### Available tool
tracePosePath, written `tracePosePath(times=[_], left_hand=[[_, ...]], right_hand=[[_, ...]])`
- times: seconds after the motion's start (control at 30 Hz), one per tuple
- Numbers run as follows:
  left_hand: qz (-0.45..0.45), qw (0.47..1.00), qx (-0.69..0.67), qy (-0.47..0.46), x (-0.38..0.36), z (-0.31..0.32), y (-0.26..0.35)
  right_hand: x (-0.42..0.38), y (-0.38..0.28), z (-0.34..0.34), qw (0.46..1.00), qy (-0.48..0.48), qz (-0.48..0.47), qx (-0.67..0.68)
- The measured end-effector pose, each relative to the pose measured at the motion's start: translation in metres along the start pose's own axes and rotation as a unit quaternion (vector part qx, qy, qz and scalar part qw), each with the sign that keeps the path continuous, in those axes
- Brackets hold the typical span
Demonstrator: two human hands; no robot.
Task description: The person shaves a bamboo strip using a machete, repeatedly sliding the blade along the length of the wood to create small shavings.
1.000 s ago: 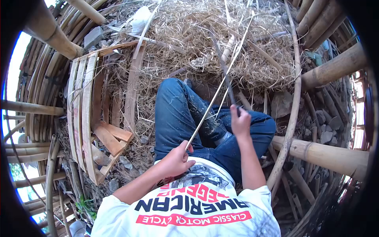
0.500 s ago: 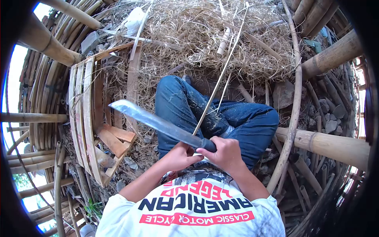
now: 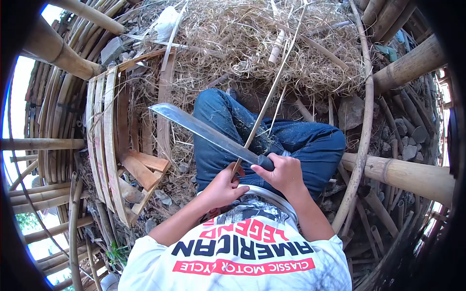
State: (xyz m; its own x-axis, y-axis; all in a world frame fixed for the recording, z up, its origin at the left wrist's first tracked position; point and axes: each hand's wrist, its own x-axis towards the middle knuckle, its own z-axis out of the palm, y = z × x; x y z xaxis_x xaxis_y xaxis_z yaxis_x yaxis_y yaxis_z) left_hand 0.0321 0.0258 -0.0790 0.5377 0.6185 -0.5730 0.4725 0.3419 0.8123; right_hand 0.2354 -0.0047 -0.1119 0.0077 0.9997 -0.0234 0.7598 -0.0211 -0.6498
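My right hand is wrapped round the dark handle of a machete. Its long, broad blade points up and to the left, over my bent leg in blue jeans. In my left hand is the near end of a thin bamboo strip, pinched between the fingers. The strip runs away from me, over my lap to the shavings beyond. Near the handle the blade crosses over the strip, close to my left fingers. Fine pale dust speckles the jeans.
A heap of curly bamboo shavings lies ahead. At the left stands a slatted wooden crate with wood pieces in it. A thick bamboo pole and a long thin pole lie at the right, near stones.
The machete has shifted right and slightly down with my right hand, its blade turned a little. My hands are further apart, and the strip's gripped end shows more between them.
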Motion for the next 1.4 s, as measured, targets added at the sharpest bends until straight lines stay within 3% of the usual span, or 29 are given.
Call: tracePosePath(times=[0.33, 0.53, 1.17, 1.4], left_hand=[[0.022, 1.0, 0.006, 0.005, 0.003, 0.007, -0.008], [0.007, 1.0, -0.012, -0.006, -0.004, 0.006, -0.003], [-0.007, 1.0, 0.011, 0.004, -0.007, 0.003, -0.002], [0.005, 1.0, 0.012, 0.002, -0.009, 0.004, -0.002]], right_hand=[[-0.004, -0.01, -0.002, 0.999, -0.009, -0.021, -0.032], [0.016, 0.009, -0.013, 0.999, 0.015, 0.039, -0.031], [0.032, 0.023, -0.015, 0.996, 0.036, 0.007, -0.081], [0.049, 0.036, -0.019, 0.991, 0.026, 0.042, -0.126]])
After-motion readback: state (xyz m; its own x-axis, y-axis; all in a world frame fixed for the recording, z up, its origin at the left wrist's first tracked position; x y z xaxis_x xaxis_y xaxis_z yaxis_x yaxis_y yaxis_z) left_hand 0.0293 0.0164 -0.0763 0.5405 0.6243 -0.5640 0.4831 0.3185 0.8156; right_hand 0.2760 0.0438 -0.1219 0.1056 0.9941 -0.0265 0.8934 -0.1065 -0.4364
